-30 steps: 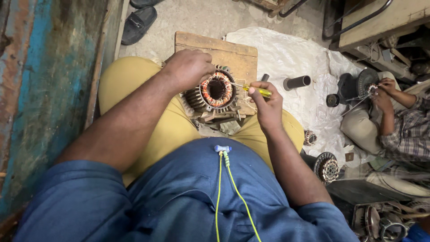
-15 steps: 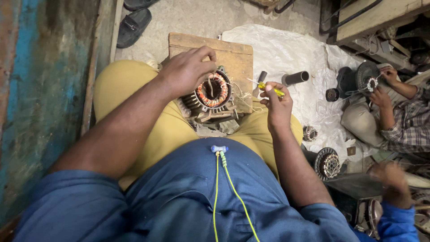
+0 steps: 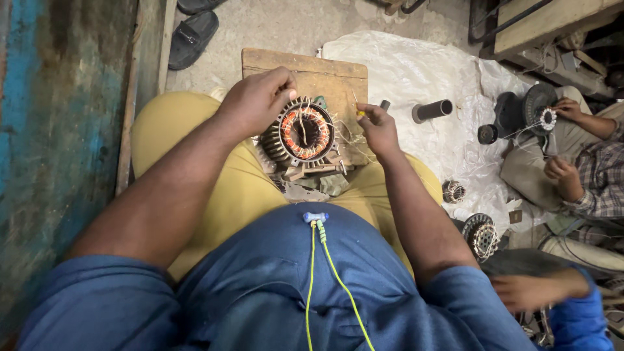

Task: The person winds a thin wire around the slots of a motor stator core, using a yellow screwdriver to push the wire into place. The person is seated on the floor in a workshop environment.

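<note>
Left hand (image 3: 257, 101): fingers clasp rim of motor stator (image 3: 304, 135) | Right hand (image 3: 378, 127): fingers pinch yellow tool (image 3: 359, 112) | Stator on lap, touching wooden board (image 3: 325, 71)

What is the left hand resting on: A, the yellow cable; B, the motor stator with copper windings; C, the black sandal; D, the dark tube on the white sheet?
B: the left hand grips the rim of the stator on the lap, while the right hand pinches a thin yellow-tipped tool beside it.
</note>
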